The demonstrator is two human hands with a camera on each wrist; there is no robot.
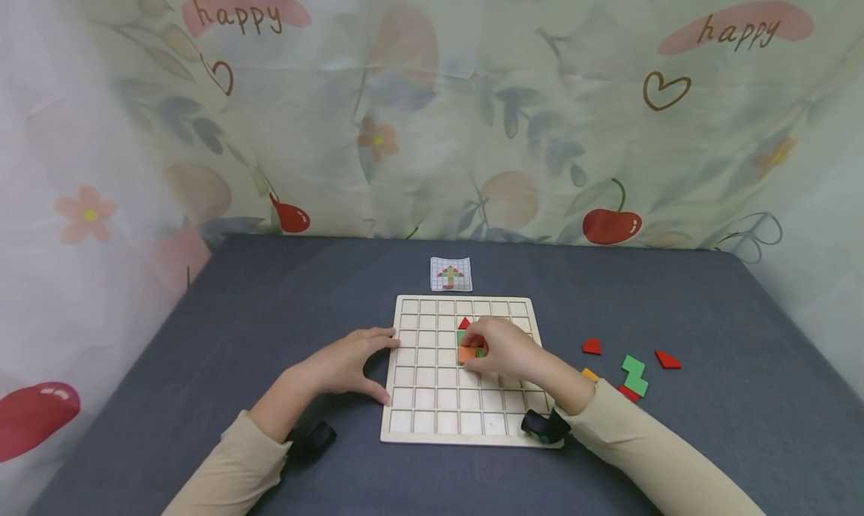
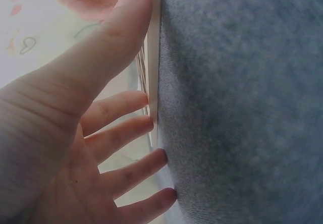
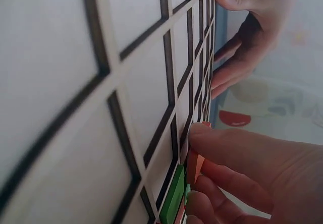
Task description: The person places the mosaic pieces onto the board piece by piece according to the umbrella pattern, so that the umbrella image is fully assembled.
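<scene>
A cream board (image 1: 408,433) with a raised grid lies on the table. My left hand (image 1: 347,362) touches its left edge with thumb and fingers spread and fairly straight; the left wrist view shows the fingertips along the board's side (image 2: 154,72). Over the grid, my right hand (image 1: 505,347) pinches an orange tile (image 1: 466,354) between thumb and fingers. Beside this tile, a green tile (image 3: 173,196) sits in a grid cell. A red triangle (image 1: 464,324) lies just above in the same column. The right fingers partly cover the green pieces there.
A small pattern card (image 1: 451,274) showing a coloured figure lies behind the board. To the right are loose red tiles (image 1: 667,360), green tiles (image 1: 634,375) and an orange tile (image 1: 590,374) partly behind the right forearm. A patterned curtain (image 1: 432,126) hangs behind the dark table (image 1: 304,291).
</scene>
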